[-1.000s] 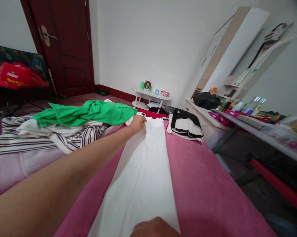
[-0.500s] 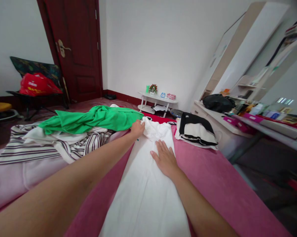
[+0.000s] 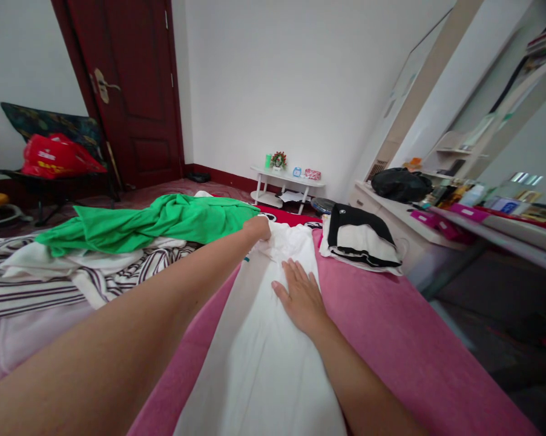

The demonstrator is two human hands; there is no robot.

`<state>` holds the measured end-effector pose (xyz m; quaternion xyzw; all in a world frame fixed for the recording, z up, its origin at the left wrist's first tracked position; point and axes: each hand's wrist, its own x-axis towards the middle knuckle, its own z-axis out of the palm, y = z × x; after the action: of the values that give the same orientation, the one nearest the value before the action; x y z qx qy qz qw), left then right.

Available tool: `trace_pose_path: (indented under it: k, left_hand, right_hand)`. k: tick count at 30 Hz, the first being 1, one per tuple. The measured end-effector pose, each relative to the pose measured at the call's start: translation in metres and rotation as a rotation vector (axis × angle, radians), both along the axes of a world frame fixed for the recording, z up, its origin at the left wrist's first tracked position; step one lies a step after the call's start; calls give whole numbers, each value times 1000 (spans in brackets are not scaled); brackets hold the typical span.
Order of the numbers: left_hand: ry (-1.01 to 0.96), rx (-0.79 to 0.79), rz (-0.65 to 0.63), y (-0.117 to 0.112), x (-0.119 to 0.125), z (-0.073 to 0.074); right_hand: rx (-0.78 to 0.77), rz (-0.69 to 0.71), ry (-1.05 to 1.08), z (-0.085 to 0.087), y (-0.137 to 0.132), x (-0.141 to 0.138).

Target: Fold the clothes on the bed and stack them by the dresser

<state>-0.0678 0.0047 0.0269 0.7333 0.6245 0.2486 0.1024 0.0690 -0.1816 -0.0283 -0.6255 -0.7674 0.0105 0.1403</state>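
White cloth [image 3: 259, 369] lies lengthwise on the pink bed [image 3: 404, 351], straight in front of the person, and its near end goes out of view at the bottom. Its far part is wrinkled, while the nearer part is rather flat, with only soft creases.

The left hand [image 3: 258, 228] is at the far end, on the left edge of the cloth. Its fingers are curled and grip the material there, although most of the fingertips are hidden. The right hand [image 3: 302, 298] is open and rests palm down on the cloth, closer to the person, with the thumb apart from the other fingers.

On the left side of the bed, a green garment [image 3: 164, 221] lies loosely over striped clothing [image 3: 28, 287] and some other pale clothes. To the right of the far end of the cloth, folded clothes [image 3: 361, 242] in black and cream make a small pile on the bed.

Beyond the bed, a low white table [image 3: 260, 169] stands near the wall and carries a small plant [image 3: 278, 160] among other little objects. At the left, a red bag [image 3: 59, 157] sits on a chair [image 3: 75, 129] beside the dark red door [image 3: 137, 91].
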Motion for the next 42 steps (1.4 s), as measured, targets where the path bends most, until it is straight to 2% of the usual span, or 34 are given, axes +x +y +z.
trace_pose_path:
  k: [3,5,11,17,19,23,26,29,31,34,36,38,40,42]
  left_hand:
    - [66,44,76,-1,2,7]
    - [92,97,77,-6,3,5]
    - [116,158,16,-37,15,-20]
    - [160,145,-234,-79,24,-43]
    - [177,138,-244,-89,23,-48]
    - [187,131,-185,-97,17,-54]
    - [205,94,-142,-97,16,-56]
    - [211,87,-118,-97,17,-56]
    - [212,79,-106,-98,18,-56]
    - [214,50,-72,-99,19,-55]
    - [214,30,-47,-100,19,-54]
    - [212,14,-34,-100,19,-54]
    - [205,9,-24,-100,19,-54]
    - [198,17,-12,-100,18,-55]
  right_hand:
    - [14,-21,21,1,-1,-1]
    - [19,-38,28,0,-2,-1]
    - [1,-25,13,-1,-1,0]
    - [-9,-29,-19,-1,1,0]
    - [0,-29,-27,-1,1,1]
    - [86,-32,-43,6,9,4]
    - [133,-45,-54,17,30,8]
    - [187,-22,4,25,66,11]
    - [216,45,43,24,94,15]
    - [107,101,0,16,134,26]
    - [-23,38,-62,9,158,35]
    - [-119,-80,-107,3,177,44]
    - [-174,-182,-139,-1,190,50]
    - [-181,-225,-147,-4,197,51]
